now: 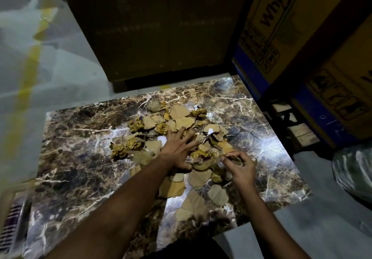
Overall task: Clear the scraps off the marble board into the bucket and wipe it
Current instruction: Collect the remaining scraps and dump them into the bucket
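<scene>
— Two hands are on the heap. What is each one doing?

— The left hand [179,148] lies flat with its fingers spread straight, pressing down on the scraps [177,135] in the middle of the pile. The right hand [239,167] has its fingers curled, pinching a crumpled bit of clear wrapping [225,159] at the near right edge of the pile.

— And the pile itself?

— Torn pieces of brown card, some crumpled yellow-brown wads and a few small white slips, all on the marble board [76,158]. Most sit heaped around the hands; several flat brown pieces trail toward the person, between the two forearms.

— Where does the board lie?

— On a pale floor [60,73], with bright glare on its right half.

— Anything around it?

— Large cardboard boxes [281,27] with blue bands stand at the far right, a dark cabinet [153,27] rises beyond the far edge, and a shiny rounded thing [354,172] shows at the right border, too cut off to name. Whether that is the bucket cannot be told.
</scene>
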Demonstrator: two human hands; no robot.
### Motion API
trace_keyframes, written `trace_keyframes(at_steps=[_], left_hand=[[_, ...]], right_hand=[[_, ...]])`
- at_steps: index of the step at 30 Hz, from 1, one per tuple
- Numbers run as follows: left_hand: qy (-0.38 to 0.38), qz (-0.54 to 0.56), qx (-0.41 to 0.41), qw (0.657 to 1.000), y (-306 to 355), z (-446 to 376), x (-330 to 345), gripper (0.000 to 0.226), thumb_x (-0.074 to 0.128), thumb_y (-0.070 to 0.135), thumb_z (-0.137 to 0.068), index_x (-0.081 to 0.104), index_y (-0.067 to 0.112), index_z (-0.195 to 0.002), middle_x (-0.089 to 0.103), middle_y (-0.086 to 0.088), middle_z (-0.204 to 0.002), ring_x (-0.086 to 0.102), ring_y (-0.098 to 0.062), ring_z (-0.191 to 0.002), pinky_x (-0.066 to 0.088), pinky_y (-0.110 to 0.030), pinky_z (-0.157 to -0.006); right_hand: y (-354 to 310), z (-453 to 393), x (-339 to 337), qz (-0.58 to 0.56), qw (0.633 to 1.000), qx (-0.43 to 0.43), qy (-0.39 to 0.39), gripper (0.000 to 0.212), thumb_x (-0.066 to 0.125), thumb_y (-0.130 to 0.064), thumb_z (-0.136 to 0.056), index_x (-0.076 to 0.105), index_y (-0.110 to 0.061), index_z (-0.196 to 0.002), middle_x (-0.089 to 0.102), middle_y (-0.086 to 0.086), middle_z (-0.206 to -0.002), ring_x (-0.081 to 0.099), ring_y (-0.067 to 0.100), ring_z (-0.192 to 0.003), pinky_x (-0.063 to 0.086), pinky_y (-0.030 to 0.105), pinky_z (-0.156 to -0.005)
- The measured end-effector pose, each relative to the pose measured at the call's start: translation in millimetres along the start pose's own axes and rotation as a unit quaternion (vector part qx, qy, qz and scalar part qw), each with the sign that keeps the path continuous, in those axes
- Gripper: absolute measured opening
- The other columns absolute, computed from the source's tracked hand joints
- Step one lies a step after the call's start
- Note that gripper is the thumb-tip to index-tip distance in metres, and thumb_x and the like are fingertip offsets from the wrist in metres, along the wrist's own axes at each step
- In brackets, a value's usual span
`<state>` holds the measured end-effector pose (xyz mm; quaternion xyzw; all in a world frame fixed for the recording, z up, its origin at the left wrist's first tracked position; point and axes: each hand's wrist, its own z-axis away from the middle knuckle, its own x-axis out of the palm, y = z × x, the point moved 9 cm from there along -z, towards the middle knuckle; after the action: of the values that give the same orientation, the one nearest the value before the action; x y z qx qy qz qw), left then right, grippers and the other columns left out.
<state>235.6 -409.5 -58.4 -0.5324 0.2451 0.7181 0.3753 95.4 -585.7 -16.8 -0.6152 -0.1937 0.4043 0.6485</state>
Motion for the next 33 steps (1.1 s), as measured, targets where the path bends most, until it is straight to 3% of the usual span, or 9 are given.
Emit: trace_keyframes(at_steps=[3, 7, 13, 17, 21, 24, 26, 30, 33], left_hand=[[-0.006, 0.038, 0.018, 0.999, 3.5, -2.6, -0.1, 0.088, 0.050, 0.074, -0.069, 0.019, 0.054, -0.149, 0.018, 0.002, -0.163, 0.010, -0.042, -0.147, 0.021, -0.072, -0.107], [0.035, 0.077, 0.014, 0.996, 2.1, -1.0, -4.6, 0.068, 0.053, 0.061, -0.074, 0.043, 0.041, -0.139, 0.040, 0.000, -0.146, 0.032, -0.035, -0.132, 0.032, -0.056, -0.100], [0.081, 0.149, 0.008, 0.985, -11.8, -0.6, -15.2, 0.056, 0.058, 0.050, -0.083, 0.048, 0.029, -0.134, 0.047, -0.002, -0.132, 0.038, -0.026, -0.118, 0.038, -0.043, -0.091], [0.158, 0.278, -0.033, 0.947, -31.7, 13.5, -32.9, 0.055, 0.055, 0.044, -0.081, 0.054, 0.022, -0.131, 0.048, -0.002, -0.130, 0.036, -0.022, -0.116, 0.045, -0.047, -0.094], [0.260, 0.406, -0.070, 0.873, -49.4, 43.0, -56.5, 0.051, 0.049, 0.041, -0.081, 0.059, 0.018, -0.125, 0.049, 0.001, -0.126, 0.036, -0.016, -0.118, 0.039, -0.036, -0.093], [0.314, 0.459, -0.081, 0.827, -47.0, 60.6, -79.7, 0.049, 0.048, 0.036, -0.079, 0.062, 0.017, -0.122, 0.051, 0.001, -0.123, 0.041, -0.017, -0.118, 0.039, -0.031, -0.093], [0.353, 0.514, -0.092, 0.776, -46.9, 71.2, -90.5, 0.045, 0.048, 0.030, -0.076, 0.064, 0.015, -0.115, 0.054, 0.000, -0.119, 0.048, -0.022, -0.115, 0.044, -0.034, -0.092], [0.402, 0.652, -0.113, 0.633, -50.7, 96.6, -104.4, 0.034, 0.049, 0.020, -0.072, 0.066, 0.026, -0.100, 0.063, -0.010, -0.104, 0.060, -0.021, -0.099, 0.049, -0.034, -0.084], [0.381, 0.777, -0.146, 0.480, -42.6, 115.8, -96.8, 0.034, 0.056, 0.032, -0.069, 0.063, 0.038, -0.101, 0.065, -0.015, -0.093, 0.062, -0.016, -0.073, 0.048, -0.029, -0.066]], right_hand=[[-7.3, -2.5, 1.3, 0.015, 1.000, -0.023, -0.010, 0.021, 0.084, -0.001, -0.076, 0.069, -0.014, -0.080, 0.071, -0.006, -0.094, 0.066, 0.005, -0.093, 0.048, 0.017, -0.080], [-13.9, -5.4, 6.9, 0.042, 0.998, -0.045, -0.031, 0.018, 0.083, 0.004, -0.075, 0.069, -0.007, -0.080, 0.070, -0.009, -0.091, 0.062, -0.010, -0.086, 0.043, 0.003, -0.077], [-19.9, -10.3, 10.1, 0.028, 0.999, -0.030, -0.026, 0.020, 0.084, 0.000, -0.076, 0.069, -0.013, -0.080, 0.071, -0.004, -0.092, 0.065, 0.001, -0.090, 0.046, 0.011, -0.076], [-34.3, -15.1, 8.3, -0.002, 0.999, -0.038, 0.019, 0.023, 0.085, -0.006, -0.078, 0.069, -0.023, -0.081, 0.072, -0.009, -0.095, 0.066, 0.005, -0.094, 0.052, 0.028, -0.086], [-60.4, -12.7, 25.4, -0.027, 0.996, -0.071, 0.037, 0.030, 0.083, -0.007, -0.080, 0.068, -0.032, -0.086, 0.071, -0.008, -0.098, 0.067, 0.014, -0.099, 0.053, 0.028, -0.087], [-88.9, -1.0, 68.2, -0.002, 0.993, -0.116, -0.032, 0.022, 0.080, -0.022, -0.085, 0.071, -0.037, -0.099, 0.067, -0.009, -0.116, 0.061, 0.007, -0.112, 0.048, 0.020, -0.090], [-96.6, 8.4, 97.3, 0.009, 0.990, -0.126, -0.069, 0.022, 0.075, -0.034, -0.088, 0.073, -0.031, -0.109, 0.065, 0.001, -0.126, 0.058, 0.015, -0.119, 0.047, 0.016, -0.093], [-102.6, 29.2, 128.9, -0.033, 0.992, -0.099, -0.071, 0.045, 0.064, -0.076, -0.079, 0.073, -0.046, -0.111, 0.066, 0.003, -0.130, 0.060, 0.021, -0.123, 0.054, 0.041, -0.101], [-115.5, 39.0, 140.7, -0.069, 0.989, -0.099, -0.082, 0.015, 0.072, -0.051, -0.086, 0.073, -0.047, -0.101, 0.074, -0.011, -0.109, 0.066, 0.020, -0.112, 0.054, 0.048, -0.100]])
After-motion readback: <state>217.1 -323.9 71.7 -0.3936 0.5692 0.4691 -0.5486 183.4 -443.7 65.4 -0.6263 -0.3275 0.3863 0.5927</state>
